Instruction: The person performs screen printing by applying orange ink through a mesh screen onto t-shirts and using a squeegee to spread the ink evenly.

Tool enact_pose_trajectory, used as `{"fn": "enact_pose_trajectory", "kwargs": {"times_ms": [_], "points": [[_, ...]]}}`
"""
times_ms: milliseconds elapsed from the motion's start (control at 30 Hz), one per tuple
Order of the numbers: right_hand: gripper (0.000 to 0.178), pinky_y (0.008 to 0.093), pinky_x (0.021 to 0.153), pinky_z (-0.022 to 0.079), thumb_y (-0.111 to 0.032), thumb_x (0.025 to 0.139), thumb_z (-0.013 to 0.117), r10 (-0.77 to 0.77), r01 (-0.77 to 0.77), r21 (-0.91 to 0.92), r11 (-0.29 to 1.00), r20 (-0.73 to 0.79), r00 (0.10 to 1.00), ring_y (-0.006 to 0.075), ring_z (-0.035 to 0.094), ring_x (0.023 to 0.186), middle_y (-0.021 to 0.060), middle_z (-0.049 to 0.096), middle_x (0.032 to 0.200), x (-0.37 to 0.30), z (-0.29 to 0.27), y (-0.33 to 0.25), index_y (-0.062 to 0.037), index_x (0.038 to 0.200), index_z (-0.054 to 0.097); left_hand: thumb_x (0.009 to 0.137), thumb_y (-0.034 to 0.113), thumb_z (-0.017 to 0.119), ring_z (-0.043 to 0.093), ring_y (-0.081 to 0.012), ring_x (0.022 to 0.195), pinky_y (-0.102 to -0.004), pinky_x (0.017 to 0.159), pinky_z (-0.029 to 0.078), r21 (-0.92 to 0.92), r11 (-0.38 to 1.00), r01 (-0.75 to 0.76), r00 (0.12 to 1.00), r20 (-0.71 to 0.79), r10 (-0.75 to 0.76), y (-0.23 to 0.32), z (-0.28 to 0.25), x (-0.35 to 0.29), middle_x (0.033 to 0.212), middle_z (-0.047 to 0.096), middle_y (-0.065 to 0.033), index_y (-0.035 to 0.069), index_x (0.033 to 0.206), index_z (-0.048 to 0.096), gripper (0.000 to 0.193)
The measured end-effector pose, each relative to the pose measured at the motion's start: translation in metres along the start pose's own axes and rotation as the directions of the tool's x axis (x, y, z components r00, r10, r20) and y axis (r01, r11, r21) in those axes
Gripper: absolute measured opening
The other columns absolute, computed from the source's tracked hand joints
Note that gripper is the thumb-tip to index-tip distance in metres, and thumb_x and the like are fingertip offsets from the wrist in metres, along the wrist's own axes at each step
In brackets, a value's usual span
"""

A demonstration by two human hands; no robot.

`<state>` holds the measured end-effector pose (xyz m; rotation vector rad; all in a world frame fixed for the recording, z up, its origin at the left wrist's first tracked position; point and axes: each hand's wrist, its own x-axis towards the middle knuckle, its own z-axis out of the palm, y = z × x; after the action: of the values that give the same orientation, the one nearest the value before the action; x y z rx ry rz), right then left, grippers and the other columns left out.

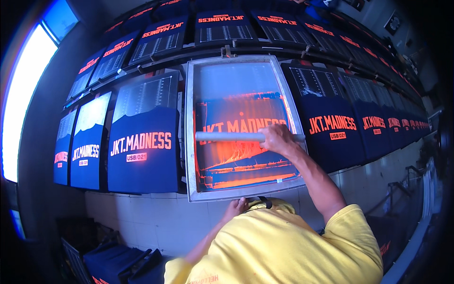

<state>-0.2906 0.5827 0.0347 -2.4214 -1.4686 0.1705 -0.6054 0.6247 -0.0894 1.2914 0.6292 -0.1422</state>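
A silk-screen frame (pixel 191 165) with a pale metal rim lies in front of me, over dark blue cloth. Orange ink (pixel 236 156) is smeared across its mesh, and large lettering shows through. My right hand (pixel 280 139) is closed round the right part of a squeegee (pixel 227 137), whose long grey bar lies crosswise over the mesh. Its blade edge cannot be made out. At the frame's near edge, close to my waist, my left hand (pixel 235 207) has its fingers curled against the rim; part of them is hidden.
Dark blue shirts with orange lettering lie on boards either side: one shirt (pixel 142 137) at left, another (pixel 328 118) at right. More rows stand behind a dark rail (pixel 165 59). Dark folded cloth (pixel 113 260) sits low at left. Pale tiled floor (pixel 142 213) shows below the boards.
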Motion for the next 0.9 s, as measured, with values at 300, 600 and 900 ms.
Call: {"fn": "enact_pose_trajectory", "kwargs": {"times_ms": [300, 600, 900], "points": [[0.013, 0.0386, 0.073, 0.053, -0.008, 0.072, 0.064, -0.204, 0.179, -0.132, 0.975, -0.212, 0.956, 0.0247, 0.065, 0.082, 0.0051, 0.067, 0.087, -0.131, 0.029, -0.060, -0.0092, 0.085, 0.064, 0.104, 0.051, 0.048, 0.043, -0.0110, 0.068, -0.0279, 0.063, 0.039, -0.020, 0.999, 0.045, 0.999, 0.001, -0.045, 0.002, -0.003, 0.005, 0.072, 0.051, 0.0014, 0.006, 0.081, 0.055, 0.051], [0.021, 0.0409, 0.077, 0.051, -0.011, 0.072, 0.070, -0.134, 0.128, -0.049, 0.991, -0.150, 0.980, 0.0258, 0.066, 0.085, 0.0055, 0.067, 0.087, -0.117, 0.018, -0.050, -0.0100, 0.092, 0.066, 0.102, 0.046, 0.053, 0.043, -0.0092, 0.054, -0.0247, 0.050, 0.034, -0.400, 0.875, 0.273, 0.960, 0.176, -0.219, -0.018, -0.011, 0.024, 0.068, 0.046, 0.0033, 0.008, 0.089, 0.056, 0.041], [0.020, 0.0419, 0.076, 0.052, -0.013, 0.071, 0.076, -0.114, 0.111, -0.024, 0.994, -0.151, 0.982, 0.0275, 0.067, 0.084, 0.0058, 0.067, 0.081, -0.108, 0.004, -0.041, -0.0095, 0.087, 0.065, 0.105, 0.024, 0.045, 0.030, -0.0072, 0.052, -0.0208, 0.043, 0.027, -0.595, 0.564, 0.572, 0.801, 0.551, -0.232, 0.004, -0.032, 0.020, 0.070, 0.037, 0.0047, 0.010, 0.097, 0.054, 0.018]]}}
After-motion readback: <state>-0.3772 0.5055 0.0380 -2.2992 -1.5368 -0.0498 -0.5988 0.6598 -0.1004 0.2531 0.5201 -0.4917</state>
